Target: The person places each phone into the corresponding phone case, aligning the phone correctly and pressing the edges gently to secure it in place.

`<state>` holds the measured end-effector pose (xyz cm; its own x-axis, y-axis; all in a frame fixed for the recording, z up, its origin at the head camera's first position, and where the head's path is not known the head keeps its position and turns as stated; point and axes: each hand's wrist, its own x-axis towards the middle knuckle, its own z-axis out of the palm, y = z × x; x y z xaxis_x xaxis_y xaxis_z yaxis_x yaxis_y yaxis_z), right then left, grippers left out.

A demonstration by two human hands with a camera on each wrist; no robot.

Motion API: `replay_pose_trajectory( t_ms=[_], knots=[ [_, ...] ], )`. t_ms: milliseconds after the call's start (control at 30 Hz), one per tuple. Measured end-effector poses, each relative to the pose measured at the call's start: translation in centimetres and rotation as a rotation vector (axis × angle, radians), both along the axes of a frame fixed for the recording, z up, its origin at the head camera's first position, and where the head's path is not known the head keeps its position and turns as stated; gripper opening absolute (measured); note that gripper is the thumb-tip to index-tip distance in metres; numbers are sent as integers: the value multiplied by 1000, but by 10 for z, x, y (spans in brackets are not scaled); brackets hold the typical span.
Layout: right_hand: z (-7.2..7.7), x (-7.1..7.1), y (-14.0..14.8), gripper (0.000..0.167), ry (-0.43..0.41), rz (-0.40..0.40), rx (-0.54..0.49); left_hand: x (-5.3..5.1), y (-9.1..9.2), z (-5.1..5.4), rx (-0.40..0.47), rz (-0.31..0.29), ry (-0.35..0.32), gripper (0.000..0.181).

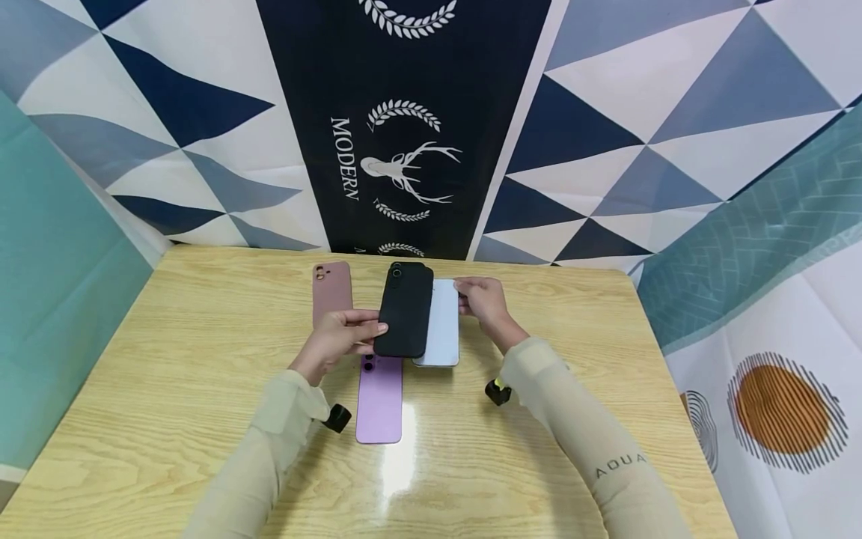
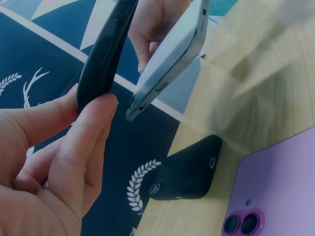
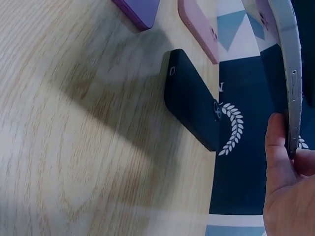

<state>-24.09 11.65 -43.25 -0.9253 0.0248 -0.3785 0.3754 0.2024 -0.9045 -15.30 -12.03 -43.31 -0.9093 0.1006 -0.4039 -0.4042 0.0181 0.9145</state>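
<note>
Gripping with the left hand (image 1: pixel 337 335) a black phone (image 1: pixel 405 318), lifted above the desk (image 1: pixel 222 389), with fingers and thumb pinched at the lower part of its left edge. Gripping likewise with the right hand (image 1: pixel 482 299) a white phone (image 1: pixel 442 329), pinched near its upper right edge and also raised. Held close together: overlapping in the head view, but separated by a narrow gap in the left wrist view. To note on the desk: near the far edge, a second black phone (image 2: pixel 187 169); to the left, a pink phone (image 1: pixel 333 288); nearer to the person, a purple phone (image 1: pixel 379 408) with camera lenses (image 2: pixel 250 224) facing up.

Could easily turn or slip with the black phone, because of being pinched at one side only; probably would tip towards the unsupported side after even a small loosening of the fingers. Could then fall on the second black phone or on the purple phone, perhaps scratching the lenses. Could also knock both held phones together, if bringing the hands nearer without care for the gap. Impossible to tell from these views the firmness of either pinch.
</note>
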Motion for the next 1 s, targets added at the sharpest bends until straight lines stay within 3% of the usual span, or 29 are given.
replay_pose_trajectory(
  t_ms=[467, 1000],
  knots=[
    [5, 1, -5, 28, 28, -20, -63, 1, 11, 0, -30, -60, 12, 41],
    [7, 1, -7, 27, 13, -7, -49, 2, 14, -4, 11, -44, -1, 42]
  ],
)
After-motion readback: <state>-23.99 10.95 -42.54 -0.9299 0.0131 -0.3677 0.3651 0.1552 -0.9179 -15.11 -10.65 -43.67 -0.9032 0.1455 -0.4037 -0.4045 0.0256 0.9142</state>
